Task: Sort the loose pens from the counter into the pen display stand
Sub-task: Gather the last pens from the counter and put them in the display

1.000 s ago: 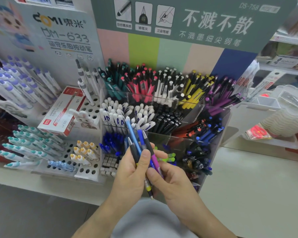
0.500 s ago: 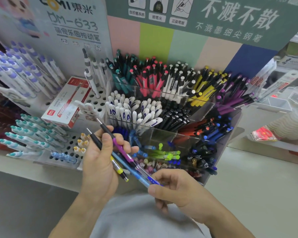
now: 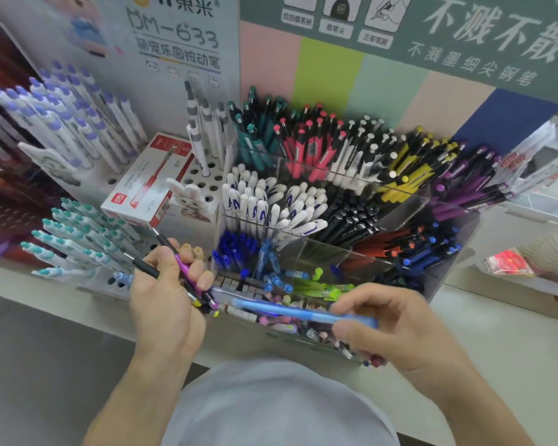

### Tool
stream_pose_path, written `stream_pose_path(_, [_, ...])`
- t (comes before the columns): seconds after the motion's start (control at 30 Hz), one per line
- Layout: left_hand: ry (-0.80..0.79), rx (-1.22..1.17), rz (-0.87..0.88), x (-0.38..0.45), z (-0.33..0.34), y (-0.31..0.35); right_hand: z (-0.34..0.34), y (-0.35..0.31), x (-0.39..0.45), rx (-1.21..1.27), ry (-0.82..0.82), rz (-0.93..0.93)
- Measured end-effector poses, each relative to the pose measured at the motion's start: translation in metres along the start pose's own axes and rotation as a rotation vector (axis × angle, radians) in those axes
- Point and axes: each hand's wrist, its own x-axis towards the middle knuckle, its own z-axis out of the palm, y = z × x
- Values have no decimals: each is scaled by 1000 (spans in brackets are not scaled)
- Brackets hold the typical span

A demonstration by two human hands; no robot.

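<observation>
My left hand (image 3: 168,300) grips a small bunch of pens (image 3: 182,268), among them a black one and a purple one, their tips pointing up and left. My right hand (image 3: 397,329) pinches a light blue pen (image 3: 290,312) that lies almost level in front of the clear pen display stand (image 3: 451,259). The blue pen's left end reaches close to the bunch in my left hand. The stand's compartments hold teal, red, white, yellow, purple, black and blue pens, sorted by colour.
A white peg rack (image 3: 203,175) to the left carries white pens with purple and teal caps, and a red and white pen box (image 3: 145,185) lies on it. White trays (image 3: 541,204) stand at the right. The pale counter (image 3: 503,349) runs below.
My right hand has drawn the light blue pen out of the bunch and moved right with it. The left hand has tilted its remaining pens leftward. The view has moved closer to the stand.
</observation>
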Motion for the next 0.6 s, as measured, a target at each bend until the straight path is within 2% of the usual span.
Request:
stream_pose_path(0.1, [9, 22, -11, 0, -1, 0, -16, -14, -1, -78, 203, -135])
stream_pose_path(0.23, [-50, 76, -77, -11, 1, -9, -3, -11, 12, -478, 405, -437])
stream_pose_path(0.47, [-87, 78, -116, -24, 9, -11, 23, 26, 63, -925, 431, -671])
stream_pose_path(0.6, [-74, 57, -144, -24, 8, -10, 32, 44, 75, -1076, 465, -782])
